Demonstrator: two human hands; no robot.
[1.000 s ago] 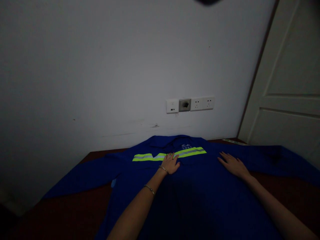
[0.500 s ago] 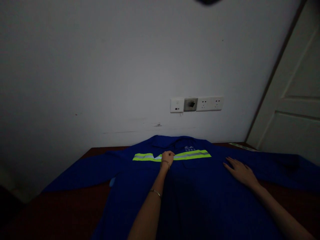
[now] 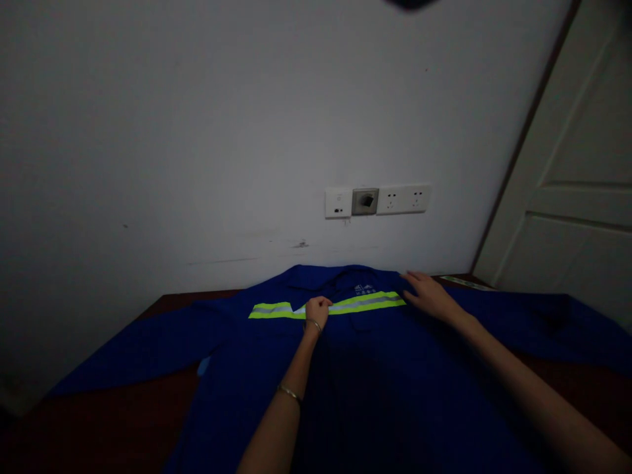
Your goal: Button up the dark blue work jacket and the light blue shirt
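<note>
A blue long-sleeved work jacket [image 3: 276, 368] lies spread out with its collar toward the wall and its sleeves out to both sides. Across the chest runs a yellow-green and silver reflective stripe [image 3: 368, 303]; small white print shows above it. My left hand [image 3: 317, 312] is closed at the middle of the stripe, over the front opening, gripping the cloth; its fingertips are partly hidden. With fingers stretched out, my right hand [image 3: 428, 295] is at the jacket's right shoulder, by the stripe's right end. Bracelets circle my left wrist and forearm.
The jacket lies on a dark red-brown tabletop [image 3: 123, 421] against a pale wall [image 3: 222, 131]. Sockets and switches [image 3: 378, 201] are set in the wall above the collar. At the right stands a white panelled door [image 3: 577, 164]. A flat patterned strip [image 3: 464, 283] lies behind the right sleeve.
My left hand has gone from lying flat on the stripe to closed on the jacket front. My right hand has moved up and left from the jacket's side to the shoulder.
</note>
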